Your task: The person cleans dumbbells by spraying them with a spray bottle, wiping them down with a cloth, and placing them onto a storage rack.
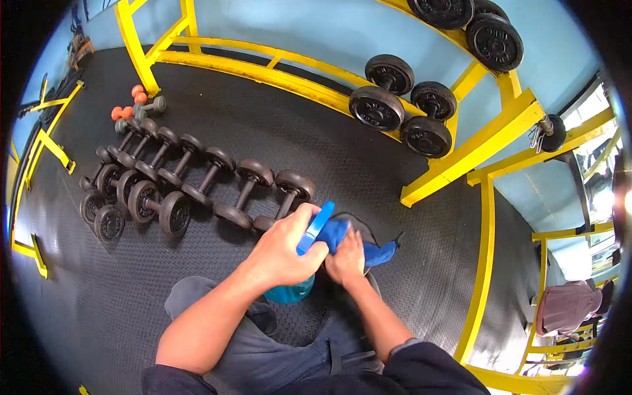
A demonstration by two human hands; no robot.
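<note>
My left hand (288, 245) is closed around the neck of a spray bottle, its bright blue spray head (316, 228) sticking up past the fingers. Below the hand shows the bottle's teal body (291, 291), between my legs. Just beside it, my right hand (347, 258) is closed on a blue cloth (380, 253) that spreads out on both sides of the fingers. A thin black cord or edging (361, 219) curves along the cloth. The nearest dumbbell (295, 186) lies on the floor just beyond my left hand.
Several black dumbbells (185, 160) lie in rows on the black rubber floor (263, 125), with small orange dumbbells (122, 112) farther left. A yellow rack (474, 148) holding heavier dumbbells (376, 108) stands ahead and right. Another yellow frame (486, 263) rises at the right.
</note>
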